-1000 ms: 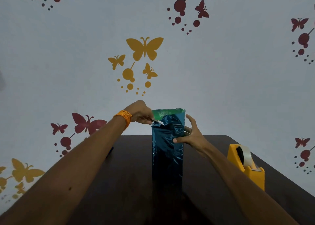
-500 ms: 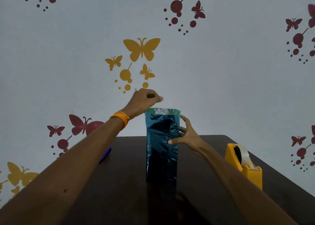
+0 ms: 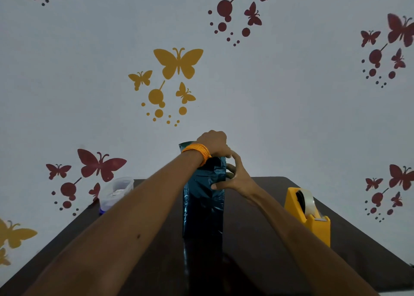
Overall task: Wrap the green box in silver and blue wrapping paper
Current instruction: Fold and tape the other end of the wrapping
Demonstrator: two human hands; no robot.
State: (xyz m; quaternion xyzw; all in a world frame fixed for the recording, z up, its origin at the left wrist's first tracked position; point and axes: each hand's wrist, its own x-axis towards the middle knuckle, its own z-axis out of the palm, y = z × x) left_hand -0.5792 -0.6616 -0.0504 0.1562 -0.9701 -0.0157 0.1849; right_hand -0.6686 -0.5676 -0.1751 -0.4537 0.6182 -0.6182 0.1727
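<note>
Left hand [image 3: 213, 141] covers top of wrapped box [image 3: 202, 206], fingers unseen

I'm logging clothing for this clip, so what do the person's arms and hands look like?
Both forearms are bare, no sleeves in view. The wrist of the left hand carries an orange thread band wound in several loops. The right hand shows no ring, watch or band.

Dark brown table [image 3: 363, 257], far corners rounded. On it: tall box [image 3: 202, 206] in blue paper [image 3: 201, 190], upright, directly under L hand [image 3: 212, 142], R hand [image 3: 237, 180] gripping its right side. Yellow tape dispenser [image 3: 311, 219] w/ clear roll, well right of R hand. Clear plastic tub [image 3: 115, 192], blue at base, at far-left edge, left of L forearm
</note>
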